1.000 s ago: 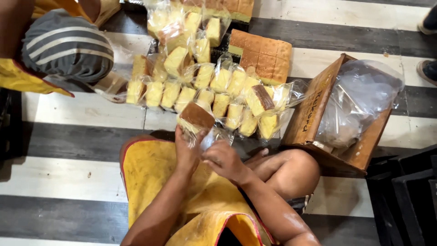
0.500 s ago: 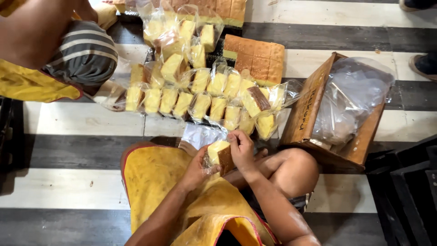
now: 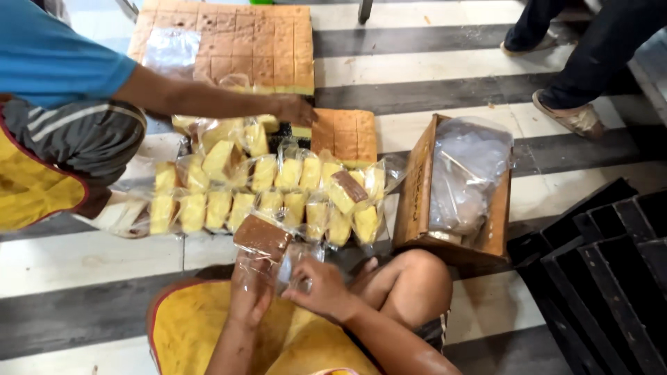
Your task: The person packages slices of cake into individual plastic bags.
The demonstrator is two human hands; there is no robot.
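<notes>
While the left hand (image 3: 251, 290) is curling its fingers around the lower part of a clear plastic bag (image 3: 267, 267), a brown-topped slice of cake (image 3: 261, 237) is sitting in the bag just above those fingers, over the person's yellow apron (image 3: 187, 326). The right hand (image 3: 321, 290) is pinching the bag's loose open end with thumb and fingertips, the other fingers bent, touching the plastic just beside the left hand. Beyond both hands, bagged yellow cake slices (image 3: 278, 198) are lying in rows on the striped floor (image 3: 83, 264). A cardboard box (image 3: 420, 201) holding empty plastic bags (image 3: 467, 173) is standing near the person's bare knee, at the rows' right end. Farther off, another person's hand (image 3: 295, 110) is resting on a small cut cake slab (image 3: 345, 135), with a large scored cake sheet (image 3: 240, 38) lying behind it.
</notes>
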